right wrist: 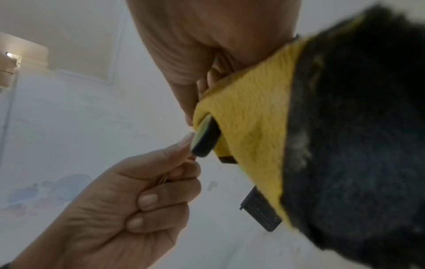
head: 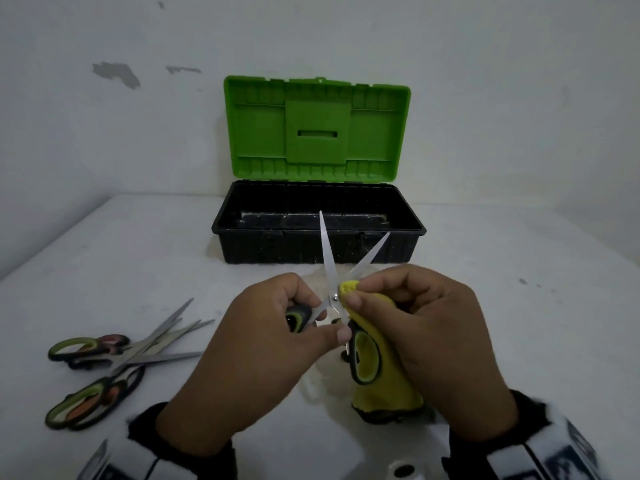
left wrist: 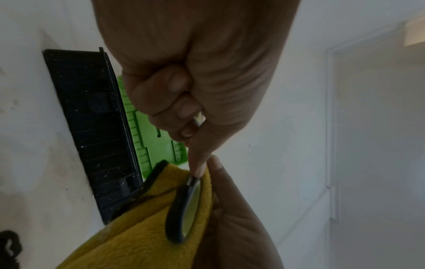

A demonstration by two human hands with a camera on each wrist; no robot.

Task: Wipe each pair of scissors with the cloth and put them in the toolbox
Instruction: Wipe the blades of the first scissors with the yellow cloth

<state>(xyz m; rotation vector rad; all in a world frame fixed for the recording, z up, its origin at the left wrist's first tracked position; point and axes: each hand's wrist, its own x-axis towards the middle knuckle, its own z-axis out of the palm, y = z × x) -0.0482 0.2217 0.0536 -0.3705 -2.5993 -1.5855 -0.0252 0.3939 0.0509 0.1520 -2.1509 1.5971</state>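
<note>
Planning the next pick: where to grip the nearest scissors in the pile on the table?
Take the nearest scissors by the handle loops, coming from above at the near left. The handles lie toward the person, free of the pile; the blades point away and cross under the others.

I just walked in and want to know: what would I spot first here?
The bright green lid of the open black plastic toolbox at the back. In front, two hands hold open silver-bladed scissors and a yellow cloth; more scissors lie piled at the left.
</note>
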